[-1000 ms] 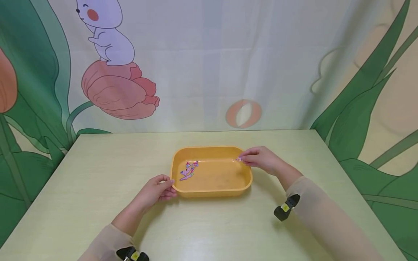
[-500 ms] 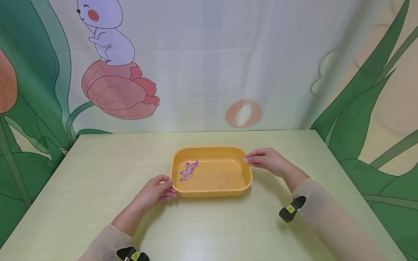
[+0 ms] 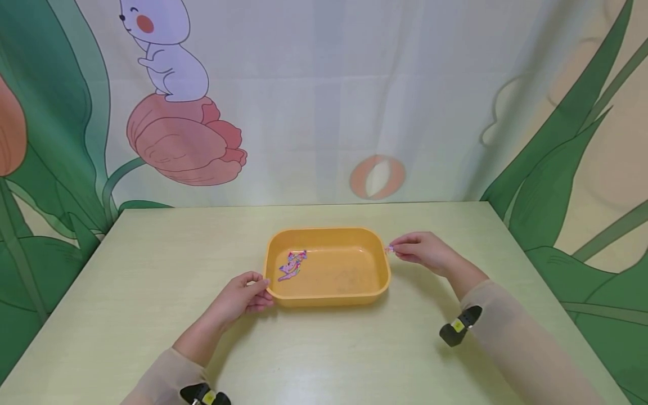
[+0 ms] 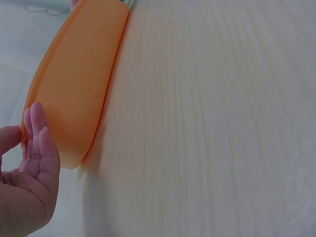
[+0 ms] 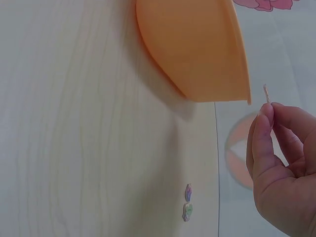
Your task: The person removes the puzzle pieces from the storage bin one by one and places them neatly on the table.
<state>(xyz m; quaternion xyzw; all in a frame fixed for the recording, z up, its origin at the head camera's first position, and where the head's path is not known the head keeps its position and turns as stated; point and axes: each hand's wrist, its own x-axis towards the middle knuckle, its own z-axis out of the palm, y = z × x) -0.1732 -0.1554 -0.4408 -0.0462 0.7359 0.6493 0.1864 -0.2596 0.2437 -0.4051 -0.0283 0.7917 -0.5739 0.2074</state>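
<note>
The tray (image 3: 329, 301) in mid-frame of the head view is plain orange-yellow. The flat pieces (image 3: 292, 265) at its left end mix purple and pink; the small piece (image 3: 391, 248) at its right edge is pinkish violet. The table (image 3: 324, 349) is pale yellow-green. Across the top, the whitish curtain (image 3: 283, 101) bears a lavender animal (image 3: 177, 70), a coral-pink flower (image 3: 184, 140) and green leaves (image 3: 547, 174).

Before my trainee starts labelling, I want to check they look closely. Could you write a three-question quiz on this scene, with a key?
1. What does each hand hold?
2. True or false: the colourful cluster lies at the right end of the tray.
3. Which view shows loose pieces on the table: (a) head, (b) left wrist, (c) right wrist?

Key:
1. Left hand: the tray's rim; right hand: a small piece.
2. False; left end.
3. c.
</note>
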